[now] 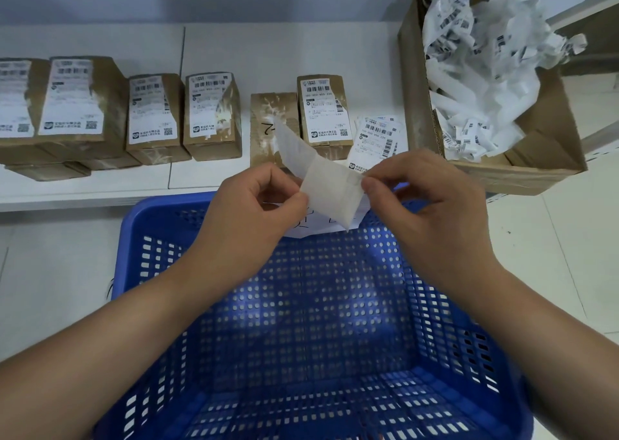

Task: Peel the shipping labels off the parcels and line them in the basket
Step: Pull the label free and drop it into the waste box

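While both hands work above the far rim of the blue perforated basket (pixel 207 389), I log the item in hand as one peeled shipping label (pixel 330 185), blank side towards me, printed face turned away.

Hold: my left hand (pixel 248 218) pinches its left edge between thumb and fingertips; my right hand (pixel 425 205) pinches the right edge the same way. Remaining fingers curl loosely. The label's upper corner juts back over the row of parcels (pixel 214 117).

Handling, as I judge it: near weightless, thin, limp, already creased down the middle. The adhesive face will probably grab skin, itself or the basket mesh, so I would keep to the edges or corners, hold it taut between both hands, and lay it flat instead of dropping it. It looks easy to tear if pulled apart sharply.

Related stock: another white sheet (pixel 318 228) lies at the basket's far end beneath the hands. One bare parcel (pixel 268 117) sits stripped on the white shelf (pixel 284 47); neighbours carry their labels. Loose labels (pixel 376 141) lie just beside them. A cardboard box (pixel 536 151) to the right holds crumpled paper strips.
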Tool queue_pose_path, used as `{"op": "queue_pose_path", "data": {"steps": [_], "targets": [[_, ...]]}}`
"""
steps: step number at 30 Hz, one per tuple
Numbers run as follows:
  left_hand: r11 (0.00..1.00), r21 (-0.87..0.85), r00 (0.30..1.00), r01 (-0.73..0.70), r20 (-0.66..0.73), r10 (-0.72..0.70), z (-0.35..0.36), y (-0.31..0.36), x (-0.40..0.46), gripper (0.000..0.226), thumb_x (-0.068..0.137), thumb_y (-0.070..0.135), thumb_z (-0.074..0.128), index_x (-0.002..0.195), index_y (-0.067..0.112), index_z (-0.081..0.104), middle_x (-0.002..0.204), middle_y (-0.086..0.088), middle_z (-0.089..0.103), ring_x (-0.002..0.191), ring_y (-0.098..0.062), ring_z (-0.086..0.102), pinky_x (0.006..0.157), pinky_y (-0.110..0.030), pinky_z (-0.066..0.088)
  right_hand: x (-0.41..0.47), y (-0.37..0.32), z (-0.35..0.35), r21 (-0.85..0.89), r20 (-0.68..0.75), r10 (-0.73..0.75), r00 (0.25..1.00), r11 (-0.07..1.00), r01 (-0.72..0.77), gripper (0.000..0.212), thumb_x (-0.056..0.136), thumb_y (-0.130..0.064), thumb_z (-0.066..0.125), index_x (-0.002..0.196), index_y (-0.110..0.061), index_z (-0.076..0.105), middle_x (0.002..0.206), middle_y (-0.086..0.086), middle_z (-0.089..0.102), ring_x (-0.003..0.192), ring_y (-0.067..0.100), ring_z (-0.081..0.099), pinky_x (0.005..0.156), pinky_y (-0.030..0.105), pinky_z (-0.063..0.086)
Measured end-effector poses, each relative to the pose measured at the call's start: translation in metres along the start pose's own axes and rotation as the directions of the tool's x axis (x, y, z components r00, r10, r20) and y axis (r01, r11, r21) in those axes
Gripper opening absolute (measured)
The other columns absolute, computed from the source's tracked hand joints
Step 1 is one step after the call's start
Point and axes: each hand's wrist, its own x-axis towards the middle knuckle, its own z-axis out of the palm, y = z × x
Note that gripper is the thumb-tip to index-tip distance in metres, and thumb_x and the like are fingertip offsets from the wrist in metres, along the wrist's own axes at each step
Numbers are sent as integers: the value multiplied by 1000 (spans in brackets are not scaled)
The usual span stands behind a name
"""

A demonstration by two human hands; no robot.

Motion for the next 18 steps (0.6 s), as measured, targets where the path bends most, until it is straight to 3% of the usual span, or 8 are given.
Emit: {"op": "queue_pose_path", "data": {"steps": [6, 12, 18], "targets": [[998, -66, 999, -11, -33, 8, 1, -1, 1, 17, 90, 3, 74, 86, 17, 65, 84, 7, 75, 80, -11, 73, 72, -17, 57, 1, -2, -5, 73, -47, 100, 994, 993, -96, 12, 92, -9, 72, 95, -20, 74, 84, -17, 72, 74, 3, 67, 69, 9, 49], [991, 17, 991, -129, 18, 129, 2, -6, 0, 28, 94, 5, 70, 100, 32, 69, 89, 7, 69, 83, -11, 67, 77, -20, 56, 3, 0, -9, 85, -97, 95, 991, 993, -87, 12, 89, -7, 74, 94, -18, 75, 81, -16, 71, 72, -1, 66, 71, 8, 48], [990, 73, 992, -120, 40, 117, 4, -6, -1, 33, 95, 9, 69, 101, 41, 71, 98, 21, 72, 92, -4, 68, 83, -15, 55, 7, 6, -15, 55, -116, 94, 989, 995, -88, 14, 89, -6, 73, 94, -19, 75, 83, -16, 71, 73, 1, 67, 72, 10, 50]]}}
